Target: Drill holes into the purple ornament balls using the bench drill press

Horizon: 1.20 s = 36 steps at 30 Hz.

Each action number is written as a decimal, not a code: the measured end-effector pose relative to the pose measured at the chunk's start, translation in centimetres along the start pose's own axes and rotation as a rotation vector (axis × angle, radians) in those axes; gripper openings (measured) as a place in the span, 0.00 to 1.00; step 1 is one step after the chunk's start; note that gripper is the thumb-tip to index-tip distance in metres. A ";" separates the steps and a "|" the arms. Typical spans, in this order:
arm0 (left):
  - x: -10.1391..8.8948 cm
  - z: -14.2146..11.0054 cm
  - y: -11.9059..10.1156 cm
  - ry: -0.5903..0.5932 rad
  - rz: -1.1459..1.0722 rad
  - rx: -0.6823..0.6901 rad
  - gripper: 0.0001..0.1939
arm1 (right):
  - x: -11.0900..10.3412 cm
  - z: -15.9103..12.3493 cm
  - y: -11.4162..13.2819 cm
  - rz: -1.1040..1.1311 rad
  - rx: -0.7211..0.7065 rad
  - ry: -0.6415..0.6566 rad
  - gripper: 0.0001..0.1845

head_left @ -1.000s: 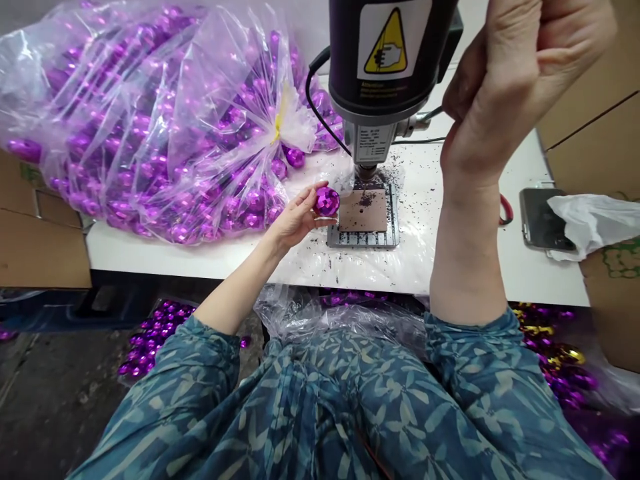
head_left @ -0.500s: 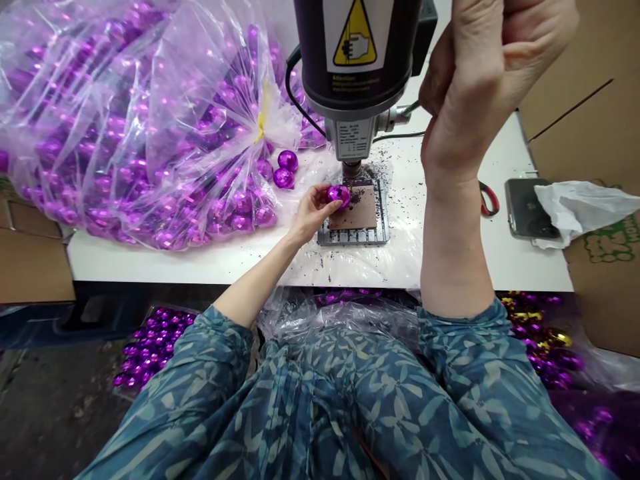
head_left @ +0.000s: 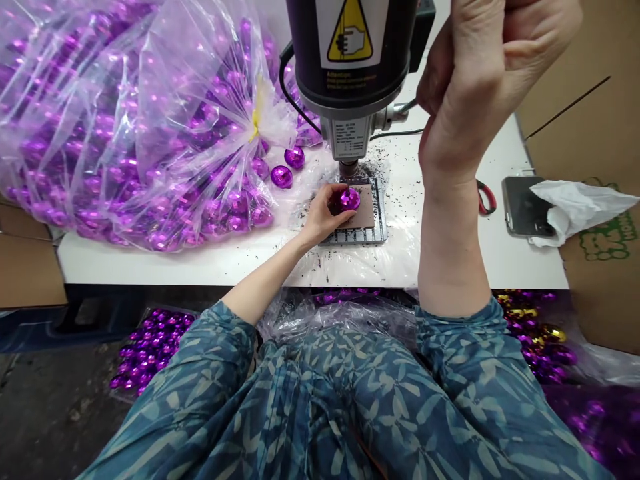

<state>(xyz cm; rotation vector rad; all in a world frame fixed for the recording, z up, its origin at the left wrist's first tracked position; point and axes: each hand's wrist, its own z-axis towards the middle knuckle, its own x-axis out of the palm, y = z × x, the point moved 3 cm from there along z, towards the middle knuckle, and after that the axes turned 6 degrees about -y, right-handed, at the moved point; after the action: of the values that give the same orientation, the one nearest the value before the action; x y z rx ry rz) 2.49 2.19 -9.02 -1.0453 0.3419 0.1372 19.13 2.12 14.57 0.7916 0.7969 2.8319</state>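
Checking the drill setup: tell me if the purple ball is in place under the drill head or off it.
In place: the left hand holds the purple ball on the drill plate, directly below the spindle.

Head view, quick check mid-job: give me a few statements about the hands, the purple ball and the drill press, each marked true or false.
1. The left hand holds a purple faceted ball on the plate under the drill press. True.
2. The right hand lies flat on the table. False: it is raised, closed on the press lever.
3. Two loose purple balls lie on the table beside the big clear bag. True.
4. The phone lies left of the press. False: it lies to the right, partly under white plastic.
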 end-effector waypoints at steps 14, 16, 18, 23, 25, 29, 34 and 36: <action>0.6 -0.6 0.5 -0.025 -0.038 0.044 0.32 | -1.2 -3.3 2.0 -0.135 -0.093 -0.062 0.19; 0.7 -0.7 0.5 -0.028 -0.044 0.039 0.32 | -1.6 -4.1 2.1 -0.130 -0.102 -0.057 0.15; 0.7 -0.7 0.6 -0.026 -0.045 0.037 0.32 | -2.0 -4.6 1.9 -0.096 -0.106 -0.057 0.13; 0.8 -0.7 0.7 -0.022 -0.045 0.039 0.32 | -2.6 -5.2 1.1 -0.080 -0.188 -0.040 0.13; 0.8 -0.8 0.6 -0.026 -0.059 0.041 0.33 | -2.8 -5.5 0.6 -0.089 -0.207 -0.040 0.14; 0.8 -0.8 0.4 -0.049 -0.075 0.013 0.33 | -3.3 -6.3 -0.2 -0.067 -0.243 -0.080 0.14; 0.8 -0.7 0.3 -0.041 -0.074 -0.022 0.33 | -3.7 -6.7 -0.6 -0.076 -0.245 -0.069 0.13; 0.8 -0.7 0.3 -0.037 -0.078 -0.026 0.33 | -4.0 -6.7 -0.9 -0.103 -0.242 -0.065 0.15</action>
<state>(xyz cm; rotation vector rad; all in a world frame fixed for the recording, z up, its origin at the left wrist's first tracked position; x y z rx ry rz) 3.05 1.69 -9.82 -1.0791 0.2662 0.0907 19.10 -1.11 7.45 0.7765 0.4595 2.7260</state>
